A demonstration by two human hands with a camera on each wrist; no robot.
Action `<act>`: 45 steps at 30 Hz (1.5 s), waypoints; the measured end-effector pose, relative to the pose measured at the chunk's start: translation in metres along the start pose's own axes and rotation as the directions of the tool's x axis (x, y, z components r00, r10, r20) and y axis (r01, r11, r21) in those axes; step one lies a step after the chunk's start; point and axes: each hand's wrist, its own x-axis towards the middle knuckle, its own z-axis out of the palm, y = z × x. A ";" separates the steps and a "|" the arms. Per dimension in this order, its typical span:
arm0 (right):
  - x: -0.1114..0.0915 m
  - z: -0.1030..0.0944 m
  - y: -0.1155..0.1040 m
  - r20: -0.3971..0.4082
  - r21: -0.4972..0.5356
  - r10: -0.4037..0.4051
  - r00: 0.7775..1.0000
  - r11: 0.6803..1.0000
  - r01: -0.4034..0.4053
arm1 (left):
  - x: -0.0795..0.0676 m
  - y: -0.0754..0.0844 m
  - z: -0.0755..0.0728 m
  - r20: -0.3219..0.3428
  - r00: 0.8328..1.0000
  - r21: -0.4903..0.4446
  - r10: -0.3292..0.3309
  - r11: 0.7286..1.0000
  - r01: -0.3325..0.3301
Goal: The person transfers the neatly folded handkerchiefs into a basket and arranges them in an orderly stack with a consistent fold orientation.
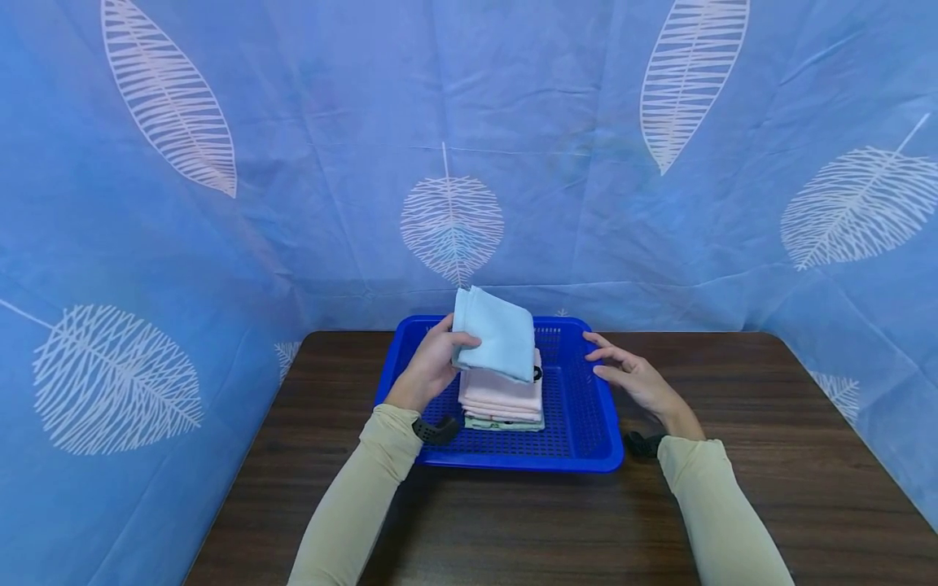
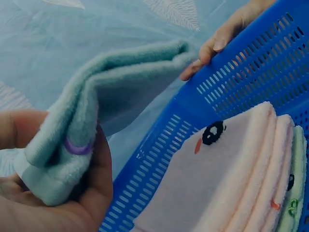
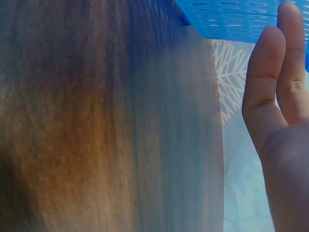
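Note:
My left hand (image 1: 432, 364) pinches a folded light-blue towel (image 1: 500, 334) by its left edge, thumb on top, and holds it above the blue plastic basket (image 1: 513, 465). In the left wrist view the towel (image 2: 135, 92) shows its soft layers and a small purple stitched mark. Below it in the basket lies a stack of folded pink towels (image 1: 498, 394), with a green towel (image 1: 506, 424) at the bottom. A black-and-white embroidered eye (image 2: 213, 133) marks the top pink one. My right hand (image 1: 639, 381) is at the basket's right rim, its fingers extended and loosely bent.
The basket has slotted walls and stands on a dark wooden table (image 1: 740, 423), near its far edge. Behind and beside the table hangs a blue cloth (image 1: 352, 203) with white leaf prints. Each wrist wears a black band (image 1: 643, 444).

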 end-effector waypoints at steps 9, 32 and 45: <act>-0.001 0.001 0.001 0.004 0.005 -0.005 1.000 1.000 0.005 | 0.005 -0.004 -0.002 -0.012 1.000 -0.073 0.006 0.997 -0.007; 0.001 0.002 0.001 -0.035 -0.038 0.034 0.999 0.999 -0.035 | 0.019 -0.009 -0.001 0.047 0.998 -0.002 -0.037 0.999 0.038; 0.001 0.002 0.005 -0.010 0.022 -0.007 1.000 1.000 0.007 | 0.022 -0.015 0.000 0.102 0.988 0.083 -0.113 0.991 0.105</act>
